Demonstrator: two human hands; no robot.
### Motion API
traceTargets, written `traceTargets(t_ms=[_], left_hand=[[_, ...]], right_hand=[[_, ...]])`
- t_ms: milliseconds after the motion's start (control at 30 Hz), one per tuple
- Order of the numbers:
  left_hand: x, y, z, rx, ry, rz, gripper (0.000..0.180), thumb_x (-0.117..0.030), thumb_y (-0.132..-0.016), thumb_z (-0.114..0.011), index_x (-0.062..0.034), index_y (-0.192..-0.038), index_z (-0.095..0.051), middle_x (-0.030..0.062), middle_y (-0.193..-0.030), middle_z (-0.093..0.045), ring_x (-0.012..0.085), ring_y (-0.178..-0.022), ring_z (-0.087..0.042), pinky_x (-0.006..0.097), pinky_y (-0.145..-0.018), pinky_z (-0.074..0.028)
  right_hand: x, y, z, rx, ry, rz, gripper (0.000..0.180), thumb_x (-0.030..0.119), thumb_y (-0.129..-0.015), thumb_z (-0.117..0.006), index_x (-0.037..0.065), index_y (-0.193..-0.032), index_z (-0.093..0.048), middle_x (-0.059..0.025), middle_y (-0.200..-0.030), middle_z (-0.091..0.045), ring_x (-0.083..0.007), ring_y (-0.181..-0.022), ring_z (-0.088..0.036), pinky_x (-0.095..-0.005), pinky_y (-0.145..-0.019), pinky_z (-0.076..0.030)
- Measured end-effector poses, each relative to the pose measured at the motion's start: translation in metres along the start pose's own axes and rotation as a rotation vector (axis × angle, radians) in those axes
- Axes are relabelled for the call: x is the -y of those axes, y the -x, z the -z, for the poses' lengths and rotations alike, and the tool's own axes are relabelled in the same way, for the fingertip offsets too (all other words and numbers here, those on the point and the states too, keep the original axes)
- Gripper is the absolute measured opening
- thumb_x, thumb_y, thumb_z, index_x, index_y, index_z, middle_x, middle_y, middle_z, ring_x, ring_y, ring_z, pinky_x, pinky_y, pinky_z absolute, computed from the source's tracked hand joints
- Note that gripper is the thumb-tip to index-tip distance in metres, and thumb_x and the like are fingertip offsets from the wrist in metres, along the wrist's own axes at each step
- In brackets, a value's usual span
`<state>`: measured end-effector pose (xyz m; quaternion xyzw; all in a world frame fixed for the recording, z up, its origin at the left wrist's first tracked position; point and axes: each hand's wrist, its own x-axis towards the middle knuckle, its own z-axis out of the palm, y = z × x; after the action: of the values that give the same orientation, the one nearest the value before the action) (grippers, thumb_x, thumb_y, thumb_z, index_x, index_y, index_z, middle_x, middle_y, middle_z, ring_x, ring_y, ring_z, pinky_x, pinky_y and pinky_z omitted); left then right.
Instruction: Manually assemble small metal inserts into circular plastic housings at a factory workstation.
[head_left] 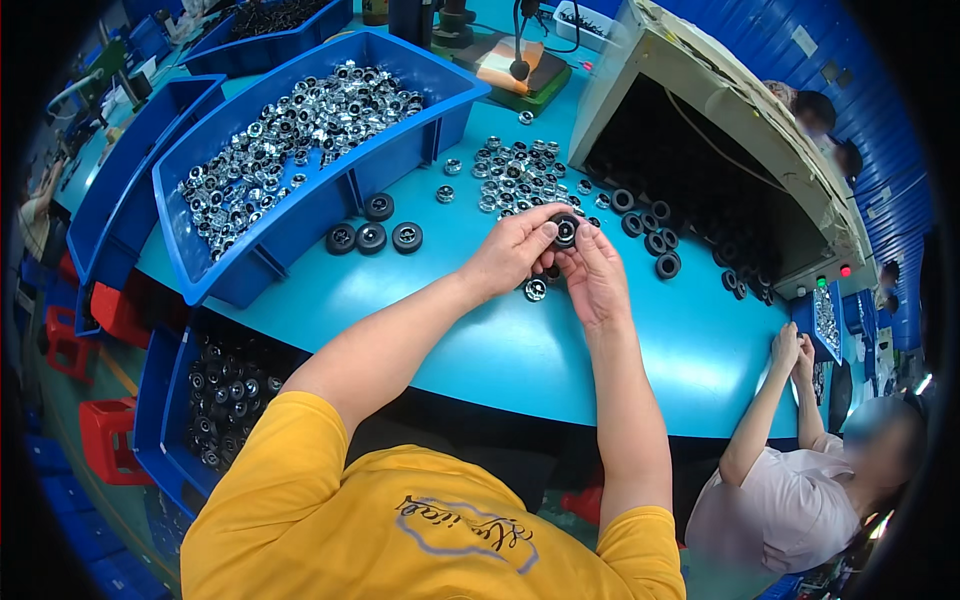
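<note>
- Wheel (565, 231), black tyre with silver centre: right of the large blue bin (320, 200), held up over the teal surface (470, 345). I have it between both hands.
- Left hand (508, 250): fingers closed on the wheel's left edge, thumb against it.
- Right hand (597, 270): fingers pinching the same wheel from the other side, palm partly in view.
- Silver hub (535, 289): right of the large blue bin, just below the hands. I can't tell if it's on the surface or touching fingers.
- Loose silver hubs (515, 175): heap to the right of the large blue bin; more fill the bin itself.
- Four black wheels (370, 238): on the surface, by the front wall of the large blue bin.
- Black tyres (631, 223): well right of the large blue bin, strewn out from the pale box (800, 180), whose inside I see as dark.
- Lower bin (165, 415): below the large blue bin, holding more dark wheels.
- Red stool (107, 440): below and left of the large blue bin.
- Co-worker (780, 500): far right of the large blue bin, pale top, hands together; can't make out what they hold.
</note>
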<state>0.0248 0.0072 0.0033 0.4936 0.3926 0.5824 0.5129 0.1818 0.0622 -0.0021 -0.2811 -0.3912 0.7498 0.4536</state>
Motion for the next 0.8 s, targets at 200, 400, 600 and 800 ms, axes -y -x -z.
traceTargets(t_ms=[200,400,600,800], left_hand=[[0.009,-0.001,0.003,-0.035,0.129,0.083,0.035,-0.021,-0.107,-0.048,-0.0078,-0.137,-0.058,-0.0056,-0.07,-0.055,0.0017,-0.06,-0.048,0.017,-0.052,-0.039],[0.0,-0.003,0.004,-0.046,0.031,0.091,0.034,-0.027,-0.107,-0.047,-0.0126,-0.136,-0.058,-0.0043,-0.069,-0.054,0.0026,-0.056,-0.047,0.018,-0.049,-0.038],[0.015,-0.006,0.004,-0.218,-0.445,-0.225,0.031,-0.017,-0.102,-0.056,-0.0113,-0.132,-0.059,-0.0004,-0.083,-0.065,0.0097,-0.074,-0.062,0.025,-0.067,-0.052],[0.009,-0.006,0.006,-0.073,-0.334,-0.167,0.038,-0.008,-0.097,-0.061,-0.0065,-0.134,-0.058,0.0029,-0.11,-0.067,0.011,-0.097,-0.065,0.029,-0.082,-0.054]], right_hand=[[-0.015,-0.002,-0.003,-0.032,0.311,0.251,0.023,0.014,-0.098,-0.066,-0.002,-0.115,-0.061,-0.0093,-0.106,-0.068,-0.0142,-0.089,-0.066,-0.0288,-0.08,-0.056],[-0.015,-0.001,-0.004,-0.047,0.133,0.172,0.024,0.015,-0.097,-0.068,-0.002,-0.113,-0.061,-0.0087,-0.104,-0.067,-0.0142,-0.088,-0.066,-0.0289,-0.078,-0.056],[-0.015,0.003,-0.012,-0.038,0.232,0.172,0.027,0.015,-0.096,-0.07,-0.002,-0.113,-0.061,-0.0092,-0.102,-0.068,-0.0138,-0.087,-0.066,-0.0287,-0.074,-0.057],[-0.009,0.003,-0.01,-0.098,0.266,0.16,0.026,0.015,-0.094,-0.071,-0.002,-0.112,-0.061,-0.0089,-0.101,-0.067,-0.0131,-0.084,-0.067,-0.0277,-0.072,-0.058]])
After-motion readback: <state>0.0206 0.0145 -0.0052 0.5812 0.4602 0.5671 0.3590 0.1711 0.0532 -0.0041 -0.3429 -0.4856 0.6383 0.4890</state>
